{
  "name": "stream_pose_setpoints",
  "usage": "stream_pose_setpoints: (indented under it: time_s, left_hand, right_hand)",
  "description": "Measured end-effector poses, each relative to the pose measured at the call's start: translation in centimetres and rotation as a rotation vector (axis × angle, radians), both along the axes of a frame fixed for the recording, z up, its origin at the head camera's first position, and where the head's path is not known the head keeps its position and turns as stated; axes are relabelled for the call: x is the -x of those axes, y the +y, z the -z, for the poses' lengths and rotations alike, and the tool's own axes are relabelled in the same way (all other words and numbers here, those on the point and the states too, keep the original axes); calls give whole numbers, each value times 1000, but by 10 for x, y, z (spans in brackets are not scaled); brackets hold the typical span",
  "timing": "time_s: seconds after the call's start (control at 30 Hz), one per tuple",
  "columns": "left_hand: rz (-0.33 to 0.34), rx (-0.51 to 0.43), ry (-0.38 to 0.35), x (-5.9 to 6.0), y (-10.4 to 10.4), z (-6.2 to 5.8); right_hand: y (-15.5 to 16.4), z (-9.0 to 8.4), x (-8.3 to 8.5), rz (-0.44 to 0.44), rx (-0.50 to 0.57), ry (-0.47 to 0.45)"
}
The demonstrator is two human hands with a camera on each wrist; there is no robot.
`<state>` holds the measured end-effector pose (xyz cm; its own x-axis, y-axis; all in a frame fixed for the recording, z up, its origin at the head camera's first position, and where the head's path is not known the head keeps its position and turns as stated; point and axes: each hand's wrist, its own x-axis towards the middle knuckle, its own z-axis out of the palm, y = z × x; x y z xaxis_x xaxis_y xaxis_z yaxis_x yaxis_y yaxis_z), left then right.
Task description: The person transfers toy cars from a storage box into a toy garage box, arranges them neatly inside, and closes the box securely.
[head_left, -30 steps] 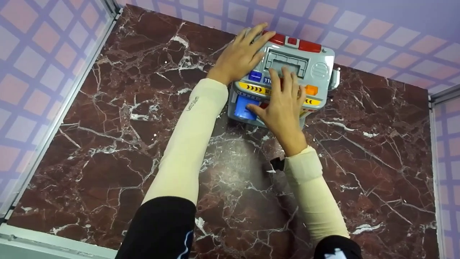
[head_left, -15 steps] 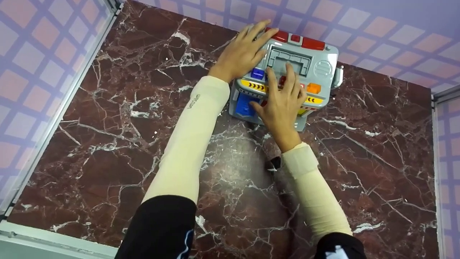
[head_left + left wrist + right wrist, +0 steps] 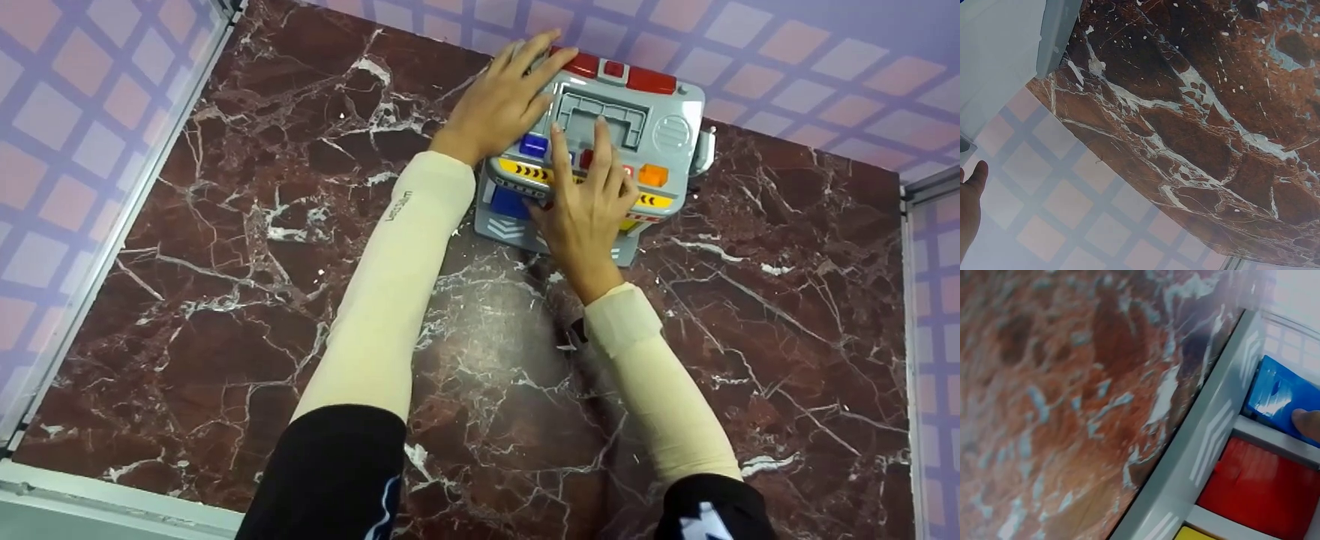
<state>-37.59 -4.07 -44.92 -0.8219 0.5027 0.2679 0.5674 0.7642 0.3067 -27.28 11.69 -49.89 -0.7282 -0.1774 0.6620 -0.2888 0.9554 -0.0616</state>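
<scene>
A grey toy garage (image 3: 671,142) with blue, red and yellow doors stands at the back wall in the head view. Over its left top side lies my left hand (image 3: 495,105), fingers stretched out towards the red bars. My right hand (image 3: 589,202) is at its front. The index and middle fingers reach over the top edge, while the thumb touches the blue door (image 3: 1283,396), seen in the right wrist view. Beside that door are the red door (image 3: 1261,486) and a corner of the yellow door (image 3: 1193,534). Part of the front is hidden by my right hand.
Blue (image 3: 533,145) and orange buttons (image 3: 652,175) sit on the garage top, near a recessed tray (image 3: 604,120). A white handle (image 3: 705,152) sticks out on the right side. Checked panels (image 3: 847,67) border the dark red marbled tabletop (image 3: 225,360).
The blue door has swung inward from its tilted-out position under my right thumb, uncovering white chevrons on the base. My left hand stays on the garage.
</scene>
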Motion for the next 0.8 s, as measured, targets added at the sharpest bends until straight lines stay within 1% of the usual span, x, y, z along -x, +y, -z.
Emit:
stream_pose_setpoints:
  time_s: [0.3,0.53,0.7,0.8]
  left_hand:
    - [1,-5,-17,-1,-2,1]
    - [5,-3,-12,-2,-1,2]
    - [12,-3,-5,-2,0,3]
    - [11,0,4,-2,0,3]
  right_hand:
    - [0,5,0,3,-28,43]
    - [1,6,0,-5,-18,70]
    - [1,8,-1,6,-22,93]
    - [1,9,0,15,-28,122]
